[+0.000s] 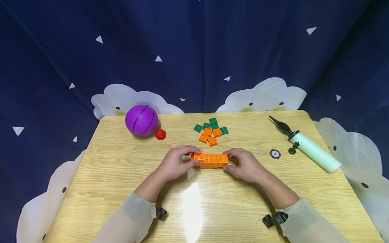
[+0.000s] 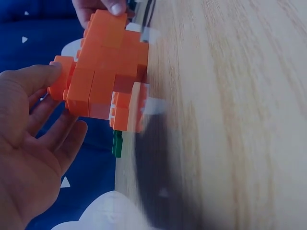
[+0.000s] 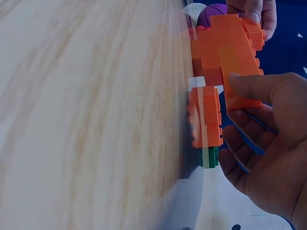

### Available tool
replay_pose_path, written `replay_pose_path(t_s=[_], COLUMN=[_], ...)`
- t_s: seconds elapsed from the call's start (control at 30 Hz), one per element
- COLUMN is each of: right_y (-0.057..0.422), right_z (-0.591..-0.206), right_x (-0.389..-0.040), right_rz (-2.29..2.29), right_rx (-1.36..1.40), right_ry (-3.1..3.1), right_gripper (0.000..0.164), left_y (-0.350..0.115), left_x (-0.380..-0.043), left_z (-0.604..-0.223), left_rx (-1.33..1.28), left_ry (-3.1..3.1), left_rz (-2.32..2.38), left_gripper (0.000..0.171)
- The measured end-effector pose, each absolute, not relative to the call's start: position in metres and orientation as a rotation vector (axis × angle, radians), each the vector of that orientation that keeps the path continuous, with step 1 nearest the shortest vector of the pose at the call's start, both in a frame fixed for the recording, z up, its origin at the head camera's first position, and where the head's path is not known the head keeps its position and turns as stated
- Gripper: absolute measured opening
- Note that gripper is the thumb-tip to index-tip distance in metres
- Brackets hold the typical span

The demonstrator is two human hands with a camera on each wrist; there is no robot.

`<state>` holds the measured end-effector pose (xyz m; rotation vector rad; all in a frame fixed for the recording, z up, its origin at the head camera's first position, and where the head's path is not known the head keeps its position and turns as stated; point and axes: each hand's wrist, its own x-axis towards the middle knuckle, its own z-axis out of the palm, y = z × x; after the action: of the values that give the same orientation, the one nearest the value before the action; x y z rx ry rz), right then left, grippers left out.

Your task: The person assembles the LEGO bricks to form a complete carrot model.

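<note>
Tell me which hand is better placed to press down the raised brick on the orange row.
Probably the left hand: it touches the raised brick at that end. The right hand holds the opposite end of the orange row, so it looks better suited to steadying.
</note>
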<state>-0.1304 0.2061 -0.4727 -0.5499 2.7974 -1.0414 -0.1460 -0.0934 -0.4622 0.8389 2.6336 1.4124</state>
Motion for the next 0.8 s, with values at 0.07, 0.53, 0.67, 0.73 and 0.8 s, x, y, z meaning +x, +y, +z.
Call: replay_pose_path(t_s=[0.07,0.53,0.67,0.73,0.8], right_y=[0.206,0.206,0.206,0.206,0.206], right_z=[-0.472,-0.473,-0.472,-0.472,-0.472], right_x=[-0.13,-0.13,-0.131,-0.131,-0.131], right_rz=[-1.035,-1.031,-1.032,-1.031,-1.029], right_rx=[-0.551,-0.555,-0.555,-0.556,-0.557], right_ry=[2.8,2.789,2.785,2.784,2.784], right_gripper=[0.044,0.045,0.045,0.044,0.044], left_y=[-0.093,-0.091,-0.091,-0.091,-0.09], left_x=[-0.146,-0.147,-0.148,-0.148,-0.148], left_z=[-0.463,-0.474,-0.476,-0.476,-0.475], left_rx=[0.82,0.663,0.678,0.687,0.693], left_ry=[2.608,2.313,2.342,2.363,2.381], left_rz=[1.424,1.693,1.693,1.684,1.673], left_gripper=[0.026,0.023,0.021,0.02,0.02])
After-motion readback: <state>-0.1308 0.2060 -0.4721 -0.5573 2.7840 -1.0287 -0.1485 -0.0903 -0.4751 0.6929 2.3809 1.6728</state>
